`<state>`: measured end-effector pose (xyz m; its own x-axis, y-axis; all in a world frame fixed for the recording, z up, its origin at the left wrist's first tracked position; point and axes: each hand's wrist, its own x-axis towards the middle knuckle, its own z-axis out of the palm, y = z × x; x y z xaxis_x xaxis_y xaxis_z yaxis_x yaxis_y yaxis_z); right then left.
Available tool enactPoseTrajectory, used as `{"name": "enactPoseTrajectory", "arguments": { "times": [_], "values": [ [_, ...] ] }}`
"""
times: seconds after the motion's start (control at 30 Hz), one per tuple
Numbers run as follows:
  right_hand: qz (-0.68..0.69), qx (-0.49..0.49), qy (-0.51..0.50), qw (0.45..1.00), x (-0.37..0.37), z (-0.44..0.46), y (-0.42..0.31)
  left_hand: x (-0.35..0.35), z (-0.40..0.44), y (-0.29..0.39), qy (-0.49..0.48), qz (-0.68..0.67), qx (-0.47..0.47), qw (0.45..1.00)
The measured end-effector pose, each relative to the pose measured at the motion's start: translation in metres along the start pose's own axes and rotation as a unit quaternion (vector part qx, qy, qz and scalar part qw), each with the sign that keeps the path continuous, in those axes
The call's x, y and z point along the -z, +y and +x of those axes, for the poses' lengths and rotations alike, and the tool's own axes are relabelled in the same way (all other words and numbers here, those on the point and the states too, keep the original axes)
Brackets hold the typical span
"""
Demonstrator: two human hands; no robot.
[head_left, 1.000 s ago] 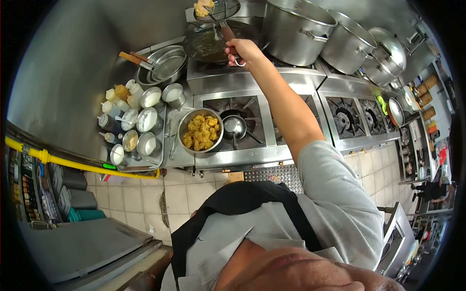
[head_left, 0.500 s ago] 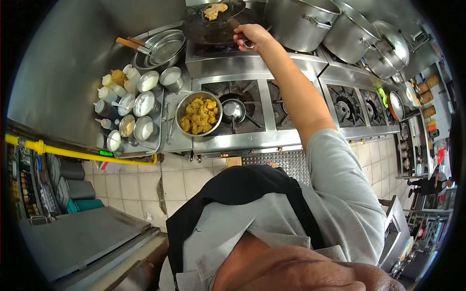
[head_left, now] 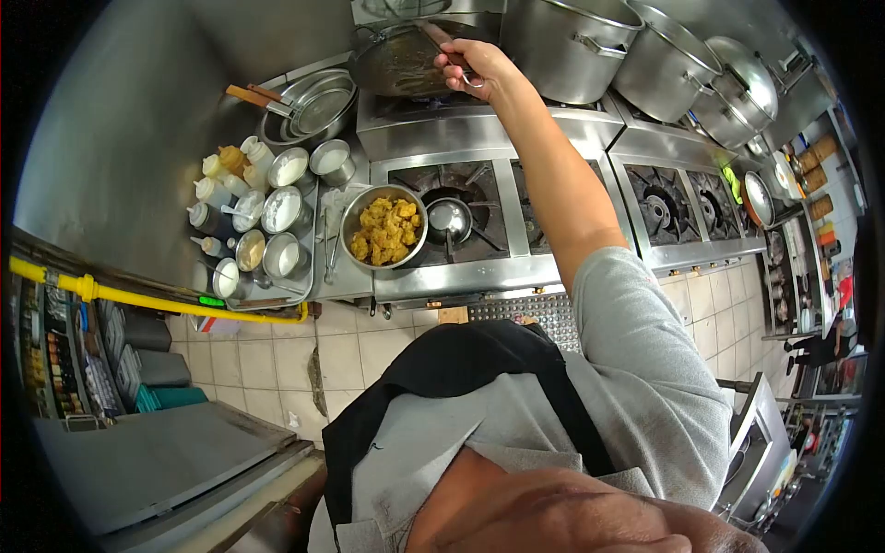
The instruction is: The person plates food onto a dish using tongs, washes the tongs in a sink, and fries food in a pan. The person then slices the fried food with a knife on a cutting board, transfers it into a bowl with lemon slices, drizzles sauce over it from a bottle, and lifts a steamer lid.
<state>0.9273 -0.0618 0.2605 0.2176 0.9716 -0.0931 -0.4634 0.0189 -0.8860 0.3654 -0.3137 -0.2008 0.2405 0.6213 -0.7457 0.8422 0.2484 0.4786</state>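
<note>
My right hand is closed around the wooden handle of a round skimmer, with a metal loop at the handle's end. The skimmer's head is up at the top edge of the view, partly cut off, above the far side of a dark wok. Oil glistens inside the wok, which sits on the back burner. Nearer me, a steel bowl holds yellow coated pieces of what looks like battered meat. My left hand is out of view.
Right of the wok stand large steel pots. A ladle rests on the front burner. To the left are sauce bottles, small steel pots and stacked strainers. A yellow pipe runs along the counter's left front.
The skimmer has moved up toward the top edge, my right hand still on its handle. The pale yellow piece seen on it before no longer shows. The view has shifted slightly.
</note>
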Motion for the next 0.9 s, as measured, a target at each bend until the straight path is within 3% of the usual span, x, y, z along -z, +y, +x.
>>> {"name": "enactPoseTrajectory", "arguments": {
  "times": [0.27, 0.4, 0.53, 0.73, 0.8, 0.9],
  "values": [
    [-0.139, -0.069, 0.082, 0.984, 0.023, -0.041, 0.02, 0.002, 0.002, 0.006, -0.006, 0.019, -0.009, 1.0],
    [-0.043, -0.042, 0.034, 0.998, 0.047, -0.065, 0.021, 0.002, 0.008, 0.013, -0.016, 0.037, -0.017, 0.999],
    [-0.089, -0.046, 0.063, 0.993, 0.055, -0.078, 0.02, 0.002, 0.015, 0.025, -0.031, 0.06, -0.028, 0.997],
    [-0.033, -0.044, 0.075, 0.996, 0.075, -0.109, 0.019, -0.004, 0.056, 0.084, -0.104, 0.162, -0.088, 0.977],
    [-0.123, -0.045, 0.038, 0.991, 0.094, -0.146, 0.016, -0.009, 0.071, 0.113, -0.132, 0.204, -0.107, 0.964],
    [-0.138, -0.017, 0.025, 0.99, 0.126, -0.24, 0.007, -0.024, 0.088, 0.153, -0.162, 0.26, -0.123, 0.944]
  ]
}}
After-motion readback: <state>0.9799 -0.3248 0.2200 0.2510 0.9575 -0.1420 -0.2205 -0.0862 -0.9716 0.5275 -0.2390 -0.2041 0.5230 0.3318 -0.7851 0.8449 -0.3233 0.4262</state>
